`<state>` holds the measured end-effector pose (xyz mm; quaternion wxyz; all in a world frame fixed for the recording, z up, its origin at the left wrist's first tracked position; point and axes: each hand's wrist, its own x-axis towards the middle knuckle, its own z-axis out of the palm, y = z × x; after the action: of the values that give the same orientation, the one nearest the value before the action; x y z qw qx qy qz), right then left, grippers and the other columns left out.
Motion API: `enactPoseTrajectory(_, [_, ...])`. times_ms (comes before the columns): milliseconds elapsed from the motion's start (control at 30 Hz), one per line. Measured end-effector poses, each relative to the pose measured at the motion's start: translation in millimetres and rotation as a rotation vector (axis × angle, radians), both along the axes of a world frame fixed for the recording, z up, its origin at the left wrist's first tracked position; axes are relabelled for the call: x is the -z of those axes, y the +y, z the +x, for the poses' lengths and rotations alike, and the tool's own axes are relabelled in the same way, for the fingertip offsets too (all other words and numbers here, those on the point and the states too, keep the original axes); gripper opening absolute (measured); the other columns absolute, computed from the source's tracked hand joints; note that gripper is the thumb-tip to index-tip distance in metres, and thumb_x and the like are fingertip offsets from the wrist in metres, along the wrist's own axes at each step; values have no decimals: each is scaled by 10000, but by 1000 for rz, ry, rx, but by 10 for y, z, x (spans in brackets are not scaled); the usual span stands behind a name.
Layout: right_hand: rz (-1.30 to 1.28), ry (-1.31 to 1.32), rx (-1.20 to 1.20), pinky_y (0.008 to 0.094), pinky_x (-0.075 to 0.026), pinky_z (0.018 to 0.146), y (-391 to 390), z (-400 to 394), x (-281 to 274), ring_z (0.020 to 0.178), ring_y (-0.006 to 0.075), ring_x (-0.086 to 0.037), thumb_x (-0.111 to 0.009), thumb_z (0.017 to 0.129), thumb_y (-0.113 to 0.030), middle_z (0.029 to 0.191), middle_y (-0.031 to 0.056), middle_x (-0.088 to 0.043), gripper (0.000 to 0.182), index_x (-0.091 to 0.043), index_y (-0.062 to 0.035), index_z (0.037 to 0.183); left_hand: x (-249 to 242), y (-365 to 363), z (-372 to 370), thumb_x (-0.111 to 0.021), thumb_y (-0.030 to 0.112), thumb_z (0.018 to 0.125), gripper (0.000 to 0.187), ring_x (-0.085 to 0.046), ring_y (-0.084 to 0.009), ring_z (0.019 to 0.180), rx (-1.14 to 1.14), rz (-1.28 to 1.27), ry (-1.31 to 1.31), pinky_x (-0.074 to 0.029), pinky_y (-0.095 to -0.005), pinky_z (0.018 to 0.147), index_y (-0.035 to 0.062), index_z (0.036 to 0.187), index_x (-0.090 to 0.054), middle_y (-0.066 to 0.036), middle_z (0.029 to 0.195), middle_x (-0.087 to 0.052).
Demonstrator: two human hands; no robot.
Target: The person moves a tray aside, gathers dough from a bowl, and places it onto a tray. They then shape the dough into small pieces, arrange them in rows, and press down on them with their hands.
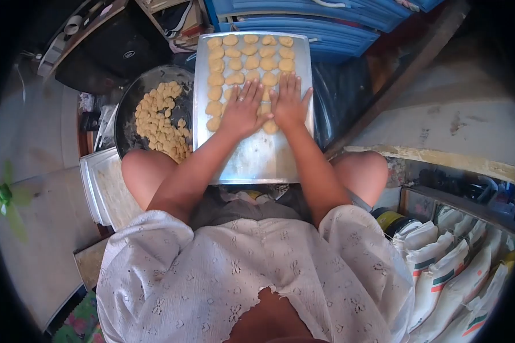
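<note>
A metal baking tray rests across my lap, its far part covered with rows of flattened dough pieces. My left hand lies palm down over the dough in the middle of the tray, fingers stretched out, a ring on one finger. Beside it, my right hand is also palm down with fingers extended, over the right-hand rows. The two thumbs come close together. Dough under both palms is hidden. The near part of the tray is bare metal.
Left of the tray stands a round dark pan with many loose dough pieces. More metal trays lie by my left knee. Blue drawers are ahead. White packages stand at the lower right, below a wooden ledge.
</note>
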<state>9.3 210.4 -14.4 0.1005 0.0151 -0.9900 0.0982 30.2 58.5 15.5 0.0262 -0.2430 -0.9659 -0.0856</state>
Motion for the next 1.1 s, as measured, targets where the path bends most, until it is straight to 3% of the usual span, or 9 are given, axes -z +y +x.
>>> enactPoseTrajectory(400, [-48, -9, -176, 564, -34, 1101, -359, 131, -214, 1400, 254, -164, -357, 921, -454, 1511, 99, -204, 631, -270, -97, 1434, 7, -336, -20, -315, 524, 927, 713, -158, -296, 1397, -274, 32, -56, -83, -490, 1123, 18, 1424, -244, -143, 1496, -219])
enactPoseTrajectory(567, [140, -130, -167, 545, -22, 1110, -455, 151, -166, 1412, 233, -117, -316, 928, -445, 1525, 51, -174, 638, -191, -121, 1462, 137, -357, 11, -297, 517, 934, 694, -166, -290, 1395, -266, 77, 17, -77, -484, 1125, 29, 1425, -250, -133, 1491, -238])
enactPoseTrajectory(700, [153, -121, -201, 540, -17, 1112, -416, 149, -174, 1412, 258, -111, -348, 921, -438, 1522, 100, -164, 656, -203, -82, 1453, 78, -355, -32, -301, 522, 935, 696, -144, -290, 1401, -267, 96, -34, -71, -483, 1126, 37, 1430, -244, -134, 1496, -225])
enactPoseTrajectory(767, [-166, -93, -217, 543, -38, 1110, -343, 137, -199, 1407, 294, -115, -453, 892, -393, 1506, 172, -169, 700, -211, -27, 1437, 43, -419, -47, -306, 518, 936, 691, -125, -298, 1404, -268, 112, -46, -69, -484, 1126, 43, 1433, -240, -135, 1501, -211])
enactPoseTrajectory(833, [-33, -14, -161, 537, -102, 1103, -155, 205, -426, 1384, 333, -172, -557, 845, -337, 1471, 231, -216, 743, -235, 23, 1409, -10, -536, -70, -319, 513, 938, 680, -71, -334, 1407, -264, 361, -79, -61, -479, 1126, 56, 1435, -247, -137, 1512, -170])
enactPoseTrajectory(933, [153, 42, -118, 507, -240, 1053, 422, 523, -1208, 1313, 334, -314, -600, 823, -314, 1391, 225, -357, 614, -415, 23, 1302, -353, -938, -72, -362, 509, 928, 661, -50, -391, 1395, -395, 340, 54, -81, -502, 1117, 41, 1394, -344, -165, 1514, -136])
enactPoseTrajectory(1000, [300, -170, -58, 512, -234, 1061, 1005, 788, -1230, 1274, 301, -390, -477, 908, -326, 1346, 193, -447, 469, -504, 2, 1242, -693, -1259, -20, -377, 509, 927, 632, -50, -394, 1395, -487, 545, 94, -78, -507, 1113, 54, 1364, -408, -168, 1513, -136])
enactPoseTrajectory(1067, [657, -595, -2, 503, -222, 1078, 1369, 1163, -1205, 1299, 293, -366, -283, 954, -448, 1347, 174, -454, 573, -497, -20, 1269, -857, -1618, 50, -374, 512, 928, 611, -53, -394, 1395, -558, 573, 209, -73, -501, 1112, 60, 1330, -460, -172, 1512, -136])
enactPoseTrajectory(1100, [602, -869, 168, 492, -157, 1105, 1224, 1304, -1368, 1311, 295, -350, -256, 934, -520, 1358, 158, -449, 629, -485, -59, 1296, -846, -1821, 58, -373, 526, 925, 608, -56, -391, 1396, -605, 601, 266, -75, -497, 1111, 71, 1311, -490, -173, 1511, -146])
